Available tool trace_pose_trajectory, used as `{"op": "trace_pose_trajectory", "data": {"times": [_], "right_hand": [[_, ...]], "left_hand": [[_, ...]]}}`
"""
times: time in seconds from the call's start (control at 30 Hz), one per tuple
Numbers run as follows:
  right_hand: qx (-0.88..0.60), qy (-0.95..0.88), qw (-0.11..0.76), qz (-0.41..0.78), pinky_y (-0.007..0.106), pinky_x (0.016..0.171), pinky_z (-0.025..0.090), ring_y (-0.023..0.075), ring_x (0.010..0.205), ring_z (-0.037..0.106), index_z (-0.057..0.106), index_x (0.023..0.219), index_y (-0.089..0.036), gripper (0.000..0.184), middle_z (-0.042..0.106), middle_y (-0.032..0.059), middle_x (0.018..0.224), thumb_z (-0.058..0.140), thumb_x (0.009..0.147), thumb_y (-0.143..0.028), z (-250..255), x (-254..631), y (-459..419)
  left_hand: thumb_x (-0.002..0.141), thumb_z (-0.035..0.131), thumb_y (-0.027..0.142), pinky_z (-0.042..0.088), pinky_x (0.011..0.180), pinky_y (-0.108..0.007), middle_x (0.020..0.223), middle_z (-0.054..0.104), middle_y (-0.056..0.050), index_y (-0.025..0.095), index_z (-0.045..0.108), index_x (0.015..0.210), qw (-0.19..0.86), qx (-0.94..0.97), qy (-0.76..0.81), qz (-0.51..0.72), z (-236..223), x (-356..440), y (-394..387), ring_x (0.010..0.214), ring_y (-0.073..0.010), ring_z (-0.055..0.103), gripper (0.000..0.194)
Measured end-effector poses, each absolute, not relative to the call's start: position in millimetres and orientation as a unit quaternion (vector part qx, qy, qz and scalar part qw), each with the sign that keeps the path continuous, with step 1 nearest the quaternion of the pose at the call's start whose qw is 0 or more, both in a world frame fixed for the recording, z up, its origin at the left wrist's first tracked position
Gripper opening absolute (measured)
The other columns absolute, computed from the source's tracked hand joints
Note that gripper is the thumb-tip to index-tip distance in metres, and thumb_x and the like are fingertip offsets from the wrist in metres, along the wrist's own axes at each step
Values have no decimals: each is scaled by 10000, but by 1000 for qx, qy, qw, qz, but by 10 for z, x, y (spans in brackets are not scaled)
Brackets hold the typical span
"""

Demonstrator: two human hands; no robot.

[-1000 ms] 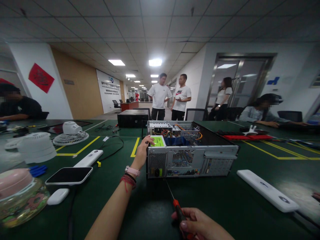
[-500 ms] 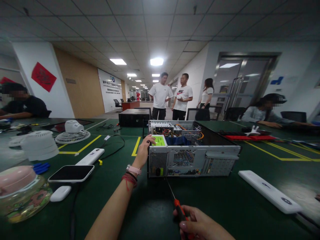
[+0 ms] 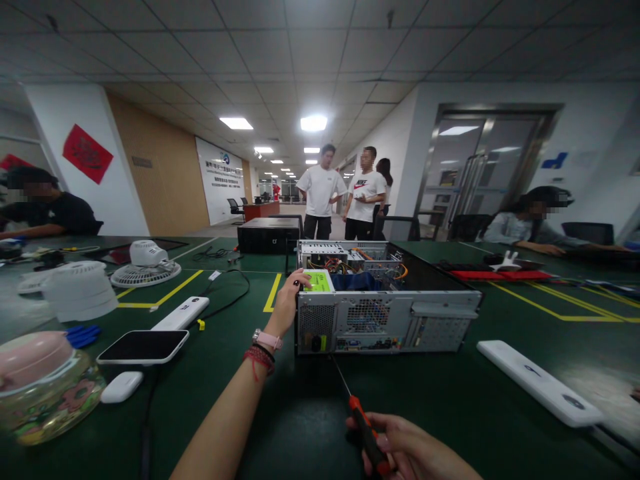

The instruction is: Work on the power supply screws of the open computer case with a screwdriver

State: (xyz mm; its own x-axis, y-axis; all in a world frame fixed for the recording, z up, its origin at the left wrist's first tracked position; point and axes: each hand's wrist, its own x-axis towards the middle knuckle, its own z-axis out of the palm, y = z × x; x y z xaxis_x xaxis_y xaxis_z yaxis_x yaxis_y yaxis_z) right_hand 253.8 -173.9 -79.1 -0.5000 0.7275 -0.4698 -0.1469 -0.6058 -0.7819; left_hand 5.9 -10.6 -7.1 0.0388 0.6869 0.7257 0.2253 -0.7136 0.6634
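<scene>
An open computer case (image 3: 387, 313) lies on its side on the green table (image 3: 310, 407), rear panel toward me, cables and a power supply with a green label (image 3: 319, 281) showing inside. My left hand (image 3: 289, 303) grips the case's top left corner beside that label, fingers curled over the edge. My right hand (image 3: 405, 450) at the bottom is closed round the red handle of a screwdriver (image 3: 357, 410), whose thin shaft points up at the rear panel's lower edge.
Left of the case lie a phone (image 3: 143, 347), a white remote-like bar (image 3: 183, 312), a small white device (image 3: 121, 387), a glass jar with a pink lid (image 3: 43, 387) and fan parts (image 3: 145, 267). Another white bar (image 3: 537, 381) lies right. People stand behind and sit at both sides.
My right hand and the screwdriver shifted slightly lower and right. A person in the background walked left behind the two standing people. My left hand stayed on the case.
</scene>
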Motion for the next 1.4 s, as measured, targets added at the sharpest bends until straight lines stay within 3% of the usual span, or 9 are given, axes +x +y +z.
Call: {"op": "trace_pose_trajectory", "data": {"times": [0.23,0.43,0.6,0.8,1.0,1.17,1.27,1.4], "right_hand": [[-406,-361,271,794,146,477,431,60,498,588,541,1194,-97,552,739,123,803,721,706,-283,-830,2554,-1753],[-430,-369,292,770,124,434,410,52,541,590,652,1007,-121,515,676,7,758,849,578,-327,-749,2478,-1808],[-436,-369,305,762,122,398,370,15,414,503,607,995,-135,557,647,-26,694,851,553,-369,-755,2443,-1800],[-421,-409,261,767,119,351,298,14,364,474,525,1073,-121,581,705,56,718,790,625,-379,-755,2450,-1779],[-451,-385,286,753,125,373,314,15,388,468,541,1057,-155,597,643,-35,639,821,567,-349,-740,2439,-1788],[-419,-381,295,770,146,415,379,38,430,525,546,1112,-104,572,711,59,729,745,671,-408,-750,2466,-1813],[-403,-365,306,782,192,484,458,81,502,601,539,1126,-99,565,744,130,865,724,661,-360,-745,2487,-1826],[-401,-362,295,788,201,480,456,91,504,609,531,1112,-102,569,747,123,852,741,631,-323,-709,2467,-1823]], "left_hand": [[938,267,333,303,1124,-390,1090,634,-87,181,593,795,196,696,312,616,-104,49,-69,1286,-226,455,387],[950,259,377,317,1111,-374,1086,634,-79,183,598,805,194,698,315,613,-82,53,-96,1282,-223,458,416],[954,244,385,319,1112,-370,1100,633,-82,181,596,808,189,699,331,605,-68,52,-113,1300,-218,444,432],[951,253,361,321,1114,-385,1110,635,-86,184,595,807,192,699,329,606,-76,51,-109,1302,-221,444,411],[950,246,355,311,1125,-385,1115,632,-88,179,595,801,190,700,330,604,-78,49,-102,1304,-217,440,418],[947,250,353,308,1126,-380,1097,634,-97,169,601,805,193,696,318,614,-75,56,-107,1289,-220,454,420],[943,258,346,316,1121,-382,1094,633,-98,168,599,798,194,695,318,615,-70,57,-113,1288,-221,454,411],[946,250,343,316,1123,-388,1100,637,-92,176,597,796,191,696,325,611,-63,60,-122,1288,-217,455,413]]}}
